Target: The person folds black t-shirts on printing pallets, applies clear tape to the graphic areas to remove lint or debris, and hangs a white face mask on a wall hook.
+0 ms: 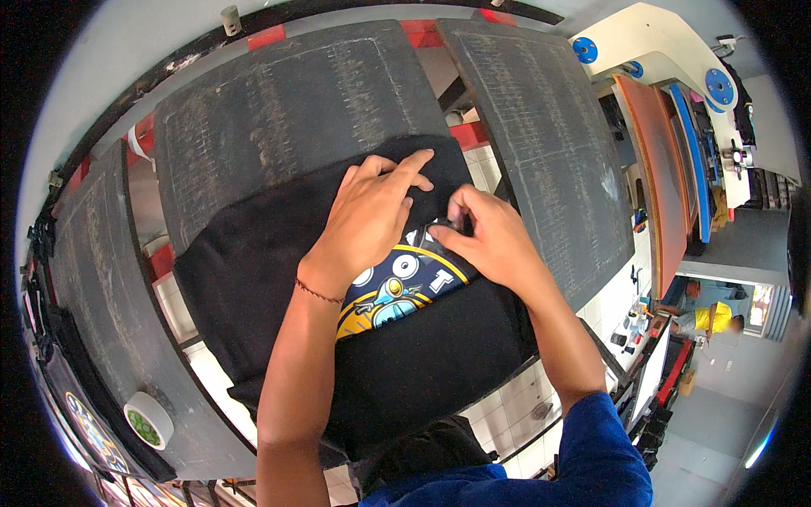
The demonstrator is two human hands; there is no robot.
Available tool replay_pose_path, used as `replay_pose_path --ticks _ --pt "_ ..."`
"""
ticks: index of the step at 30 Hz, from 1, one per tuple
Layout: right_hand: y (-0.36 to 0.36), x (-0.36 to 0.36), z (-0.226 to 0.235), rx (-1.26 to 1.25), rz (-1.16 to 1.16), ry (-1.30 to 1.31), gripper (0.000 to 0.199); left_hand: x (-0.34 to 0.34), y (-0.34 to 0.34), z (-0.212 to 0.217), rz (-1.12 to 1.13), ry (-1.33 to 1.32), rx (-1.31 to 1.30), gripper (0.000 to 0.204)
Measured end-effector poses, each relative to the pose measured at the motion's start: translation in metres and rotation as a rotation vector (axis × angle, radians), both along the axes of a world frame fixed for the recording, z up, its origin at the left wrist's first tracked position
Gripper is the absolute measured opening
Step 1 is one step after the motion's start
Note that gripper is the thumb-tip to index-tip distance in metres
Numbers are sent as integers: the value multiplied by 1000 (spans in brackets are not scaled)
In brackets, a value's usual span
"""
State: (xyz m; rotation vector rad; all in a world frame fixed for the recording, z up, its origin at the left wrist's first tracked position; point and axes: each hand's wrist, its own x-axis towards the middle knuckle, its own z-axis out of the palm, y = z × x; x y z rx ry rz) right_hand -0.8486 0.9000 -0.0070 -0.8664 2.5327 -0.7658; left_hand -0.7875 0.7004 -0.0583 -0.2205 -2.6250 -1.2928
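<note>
A black T-shirt (253,270) lies partly folded over a dark grey board in front of me. Between its folds shows a colourful print (397,291) with a yellow arc, white letters and a light blue scooter. My left hand (367,211) rests on the black cloth above the print, fingers apart and pointing to the far right, holding nothing. Close by on the right, my right hand (494,232) pinches the dark cloth at the print's upper right edge between thumb and fingers. Part of the print is hidden beneath the folded cloth and my hands.
Worn grey boards (541,152) stand on both sides, with gaps between them. A white roll of tape (148,420) lies on the left board, near another printed black shirt (93,431). Stacked panels (659,186) lean at the right; a person in yellow (714,318) is farther off.
</note>
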Motion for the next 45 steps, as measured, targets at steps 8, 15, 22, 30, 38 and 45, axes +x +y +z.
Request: replay_pose_path --ticks 8,15,22,30,38,45 --pt "-12 -7 0 132 -106 -39 45 5 -1 1 6 17 8 64" --pt "-21 -1 6 205 -106 83 48 5 -4 8 -12 42 -19 64" --pt "-6 -13 -17 139 -90 94 56 -4 15 11 -9 30 -122 48" --pt "-9 -10 -20 93 -99 55 55 4 17 23 20 -151 -119 69" --pt "-14 -11 -28 -5 -103 102 51 3 12 25 13 -184 -107 69" --pt "-14 -15 -31 33 -125 69 54 -2 16 25 5 -179 -113 69"
